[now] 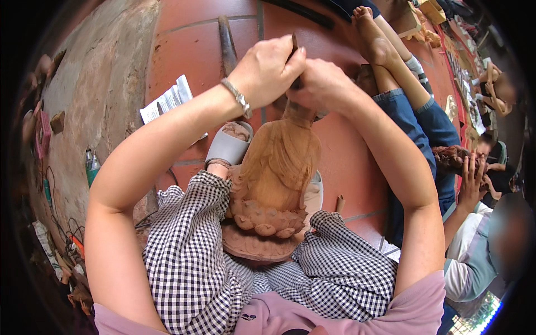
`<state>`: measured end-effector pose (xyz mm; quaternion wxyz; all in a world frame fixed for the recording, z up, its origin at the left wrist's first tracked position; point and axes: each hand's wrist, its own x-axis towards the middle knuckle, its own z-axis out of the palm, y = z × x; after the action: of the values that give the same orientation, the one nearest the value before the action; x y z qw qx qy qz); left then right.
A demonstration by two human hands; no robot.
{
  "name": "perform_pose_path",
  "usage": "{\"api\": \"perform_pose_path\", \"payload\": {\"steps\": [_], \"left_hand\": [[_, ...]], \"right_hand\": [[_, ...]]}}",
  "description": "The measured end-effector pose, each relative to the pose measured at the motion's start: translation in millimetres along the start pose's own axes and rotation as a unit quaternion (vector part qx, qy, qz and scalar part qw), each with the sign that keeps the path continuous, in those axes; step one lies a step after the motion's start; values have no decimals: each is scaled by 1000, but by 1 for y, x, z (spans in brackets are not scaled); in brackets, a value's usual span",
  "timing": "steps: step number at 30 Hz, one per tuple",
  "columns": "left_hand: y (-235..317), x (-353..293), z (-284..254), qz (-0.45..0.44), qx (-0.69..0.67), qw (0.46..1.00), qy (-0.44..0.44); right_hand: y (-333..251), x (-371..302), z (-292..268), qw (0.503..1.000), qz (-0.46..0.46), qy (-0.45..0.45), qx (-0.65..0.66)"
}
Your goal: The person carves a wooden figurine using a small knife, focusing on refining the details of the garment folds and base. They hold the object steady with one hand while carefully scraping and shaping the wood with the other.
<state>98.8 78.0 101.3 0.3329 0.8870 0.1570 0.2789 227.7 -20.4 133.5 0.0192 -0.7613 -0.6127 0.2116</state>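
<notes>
both hands meet at the far, upper end of the carving. the left hand is closed in a fist, its grip wrapped round a dark tool handle that pokes out just above the thumb; a metal bracelet sits on that wrist. the right hand presses against the left from the other side, fingers curled shut over the same spot, but whether its grip is on the tool shaft or on the top of the carving itself is hidden by the knuckles.

directly under the two fists, running back toward the person, lies the wooden statue. its long axis points from the hands down to the lap: the narrow top end is under the grip, the wide petalled base rests against the checked trousers, between the knees. so the tool meets the wood at the end farthest from the body, and both hands are equally near to it, touching one another.

a grey sandal lies just left of the statue. beyond it a metal rod and a printed paper lie on the red tiled floor. another person's bare legs stretch along the right side, well apart from the hands.
</notes>
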Motion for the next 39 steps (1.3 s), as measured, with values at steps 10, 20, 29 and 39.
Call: {"api": "perform_pose_path", "payload": {"steps": [10,20,29,39], "left_hand": [[-5,-3,4,-30,-4,999,39],[-6,-4,3,-73,-41,996,42],[2,7,7,-49,-23,998,33],[13,16,9,-16,26,999,27]], "right_hand": [[1,11,2,999,1,-7,-41],[-3,18,0,997,11,-41,-71],[24,22,7,999,-25,17,-18],[39,20,9,992,-65,36,104]]}}
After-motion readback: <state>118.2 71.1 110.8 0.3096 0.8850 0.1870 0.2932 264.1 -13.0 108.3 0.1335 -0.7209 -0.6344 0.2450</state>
